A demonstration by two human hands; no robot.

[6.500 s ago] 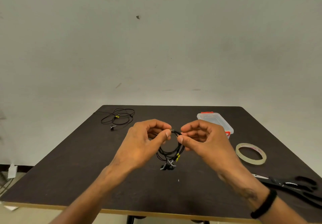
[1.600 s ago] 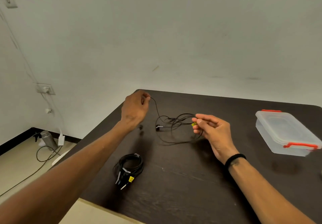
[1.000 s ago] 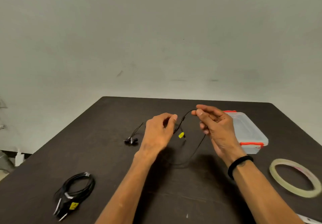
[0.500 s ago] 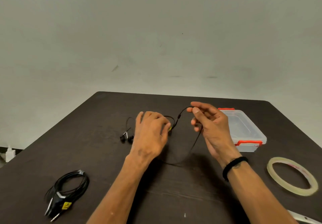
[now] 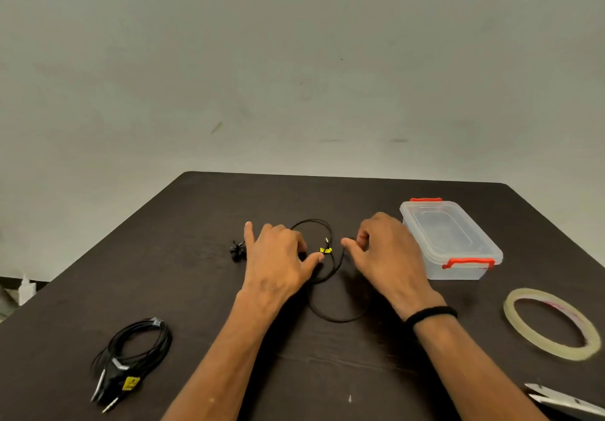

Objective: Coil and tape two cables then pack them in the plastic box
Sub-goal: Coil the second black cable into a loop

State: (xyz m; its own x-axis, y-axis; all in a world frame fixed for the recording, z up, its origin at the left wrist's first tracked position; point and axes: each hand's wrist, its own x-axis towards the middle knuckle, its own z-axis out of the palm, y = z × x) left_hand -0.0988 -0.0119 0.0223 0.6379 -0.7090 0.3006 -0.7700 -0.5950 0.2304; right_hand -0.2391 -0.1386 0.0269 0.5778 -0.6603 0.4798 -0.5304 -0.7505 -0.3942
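On the dark tabletop (image 5: pixel 203 289), nearest to the camera and at the right edge, lie the metal blades of scissors (image 5: pixel 569 404). At the near left lies the coiled cable (image 5: pixel 134 355), a black bundle with a strip of clear tape on its far side and a yellow tag near its plugs. To the right of the hands, a roll of clear tape (image 5: pixel 550 322) lies flat.

In the middle is the loose cable (image 5: pixel 327 309), a thin black earphone wire that makes open loops on the tabletop, with a yellow tag at its middle and the earbuds lying just left of the left hand. The left hand (image 5: pixel 278 260) is low over this cable, its little finger pointing up, its thumb stretched toward the yellow tag; if the other fingers pinch the wire, I cannot tell. The right hand (image 5: pixel 386 253), with a black band on its wrist, has curled fingers and seems to pinch the wire near its fingertips.

Just right of the right hand stands the plastic box (image 5: pixel 458 240), clear, with red clips and its lid on.
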